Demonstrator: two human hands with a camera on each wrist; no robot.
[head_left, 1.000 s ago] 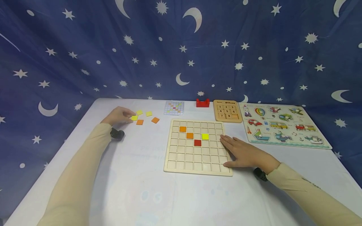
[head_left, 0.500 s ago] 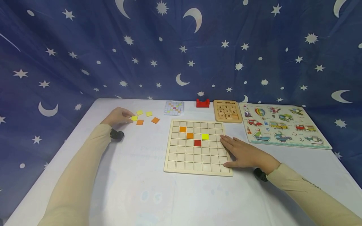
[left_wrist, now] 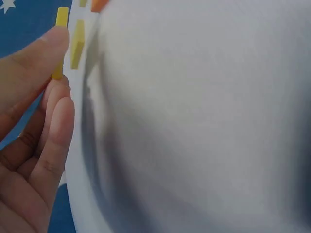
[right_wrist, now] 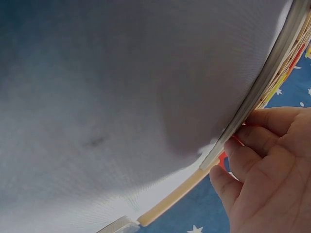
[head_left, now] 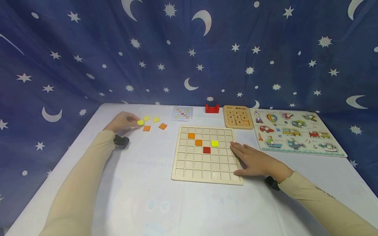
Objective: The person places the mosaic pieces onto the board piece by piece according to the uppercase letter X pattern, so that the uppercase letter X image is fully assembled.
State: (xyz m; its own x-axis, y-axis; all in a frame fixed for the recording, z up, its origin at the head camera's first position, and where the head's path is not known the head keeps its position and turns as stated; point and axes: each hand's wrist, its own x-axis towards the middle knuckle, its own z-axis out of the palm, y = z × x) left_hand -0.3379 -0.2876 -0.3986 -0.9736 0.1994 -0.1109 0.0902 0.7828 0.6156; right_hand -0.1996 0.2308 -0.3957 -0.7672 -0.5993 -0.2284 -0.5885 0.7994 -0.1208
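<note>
At the table's far left, my left hand (head_left: 123, 121) pinches a yellow square tile (head_left: 140, 122) between thumb and fingertips. In the left wrist view that tile (left_wrist: 62, 17) stands edge-on, raised above the white tabletop. Two more yellow tiles (head_left: 146, 118) and two orange tiles (head_left: 146, 128) lie just right of it. My right hand (head_left: 255, 160) rests with its fingers spread along the right edge of a wooden grid board (head_left: 197, 164). On the board sit two orange tiles (head_left: 191, 135), one red tile (head_left: 206, 150) and one yellow tile (head_left: 214, 143).
Behind the board lies a printed pattern card (head_left: 182, 113), with a red holder (head_left: 212, 108) beside it. A wooden number puzzle (head_left: 238, 117) and a vehicle picture puzzle (head_left: 295, 131) lie at the back right. A starry blue curtain (head_left: 165, 65) hangs behind the table.
The yellow tile in my left hand has been lifted slightly and tilted. My right hand has stayed at the board's edge, and the tiles on the board are the same.
</note>
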